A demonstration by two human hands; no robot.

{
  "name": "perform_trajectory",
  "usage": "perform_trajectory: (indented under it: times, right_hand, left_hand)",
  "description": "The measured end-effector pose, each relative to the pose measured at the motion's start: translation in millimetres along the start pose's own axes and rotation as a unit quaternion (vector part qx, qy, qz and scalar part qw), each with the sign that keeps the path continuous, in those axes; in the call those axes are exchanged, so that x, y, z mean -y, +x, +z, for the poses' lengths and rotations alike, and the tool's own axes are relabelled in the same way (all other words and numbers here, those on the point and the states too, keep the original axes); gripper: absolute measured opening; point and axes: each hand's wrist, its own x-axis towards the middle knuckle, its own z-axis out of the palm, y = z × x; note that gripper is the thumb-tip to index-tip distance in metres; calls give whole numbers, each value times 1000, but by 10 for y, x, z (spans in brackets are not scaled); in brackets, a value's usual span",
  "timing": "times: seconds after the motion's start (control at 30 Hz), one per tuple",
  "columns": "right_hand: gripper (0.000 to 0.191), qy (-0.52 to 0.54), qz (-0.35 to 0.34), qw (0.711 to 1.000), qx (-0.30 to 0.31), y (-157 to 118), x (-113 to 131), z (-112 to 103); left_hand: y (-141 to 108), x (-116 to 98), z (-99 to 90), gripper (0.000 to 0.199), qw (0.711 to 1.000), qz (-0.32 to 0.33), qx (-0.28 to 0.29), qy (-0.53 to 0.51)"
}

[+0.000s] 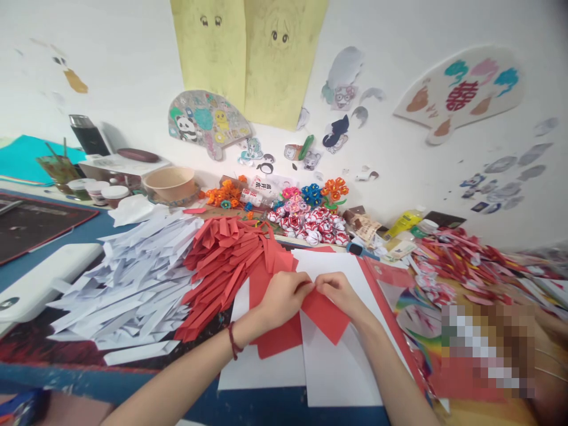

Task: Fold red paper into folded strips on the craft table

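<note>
A small red sheet of paper (327,316) is pinched at its upper edge between my two hands. My left hand (286,296) grips its upper left corner, thumb and fingers pressed together. Close beside it, my right hand (339,291) is closed on the same edge. Below them lie white paper sheets (341,378) and a larger red sheet (277,343), partly covered by my left hand and wrist. Left of my hands, a heap of folded red paper strips (222,260) rests against a heap of folded white paper strips (128,290).
Red-and-white paper flowers (310,228) and orange flowers (224,195) stand along the wall. A beige bowl (171,183) and a dark thermos (91,136) are at back left, a white device (48,284) at left. Another person's blurred hand (510,337) is at right, near colourful strips (465,260).
</note>
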Motion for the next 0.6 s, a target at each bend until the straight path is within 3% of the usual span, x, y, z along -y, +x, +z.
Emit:
perform_trajectory:
  times: [0.23,0.6]
  right_hand:
    - [15,-25,-23,998,-45,-2,15,42]
    - [16,-57,-30,996,-54,-21,29,42]
  left_hand:
    - [-12,-20,18,24,1000,1,-14,10]
    - [-18,-34,37,26,998,-14,-24,51]
